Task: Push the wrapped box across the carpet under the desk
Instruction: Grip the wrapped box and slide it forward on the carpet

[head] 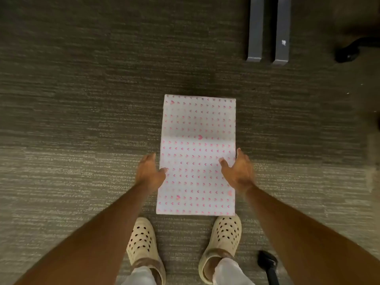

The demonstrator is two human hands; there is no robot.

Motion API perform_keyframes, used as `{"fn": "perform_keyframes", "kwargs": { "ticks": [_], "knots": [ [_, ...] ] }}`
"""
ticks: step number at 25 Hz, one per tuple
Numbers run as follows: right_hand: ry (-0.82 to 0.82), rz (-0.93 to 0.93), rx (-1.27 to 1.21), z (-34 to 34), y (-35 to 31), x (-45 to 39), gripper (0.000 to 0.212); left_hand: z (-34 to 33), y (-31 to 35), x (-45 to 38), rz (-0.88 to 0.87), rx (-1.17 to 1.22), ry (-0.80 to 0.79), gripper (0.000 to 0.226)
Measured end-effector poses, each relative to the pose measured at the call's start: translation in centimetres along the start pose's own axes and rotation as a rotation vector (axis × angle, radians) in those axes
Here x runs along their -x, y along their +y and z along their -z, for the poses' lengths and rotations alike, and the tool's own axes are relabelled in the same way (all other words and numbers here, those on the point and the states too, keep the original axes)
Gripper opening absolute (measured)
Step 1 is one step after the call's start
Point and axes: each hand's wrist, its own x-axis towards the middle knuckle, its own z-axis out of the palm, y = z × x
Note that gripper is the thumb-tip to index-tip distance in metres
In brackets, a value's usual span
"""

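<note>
Two bare hands flank the flat rectangular box wrapped in white paper with pink hearts [196, 155], lying on the grey striped carpet [82, 120] just ahead of the cream perforated clogs [223, 237]. Left hand [150, 173] and right hand [239, 171] press its long edges, each grip spread apart, likely to steer it straight toward the grey metal legs [267, 29] beyond.

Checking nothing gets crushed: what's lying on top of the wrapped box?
Only both thumbs rest on the box; left hand and right hand flank it. Carpet underneath is hidden.
</note>
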Motion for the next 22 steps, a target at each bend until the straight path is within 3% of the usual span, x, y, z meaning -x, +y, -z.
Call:
{"fn": "perform_keyframes", "kwargs": {
  "ticks": [7,12,22],
  "knots": [
    [-0.038,-0.13,-0.289,-0.7,0.6,-4.2,0.052,-2.3,0.6,-4.1,0.053,0.14,0.064,0.036],
    [-0.03,-0.19,-0.396,-1.3,1.3,-5.3,0.053,-2.4,0.9,-5.6,0.14,0.195,0.074,0.027],
    [-0.007,-0.122,-0.399,1.7,-1.5,-5.6,0.04,1.4,4.6,-5.1,0.093,0.25,0.159,0.021]
  ]
}}
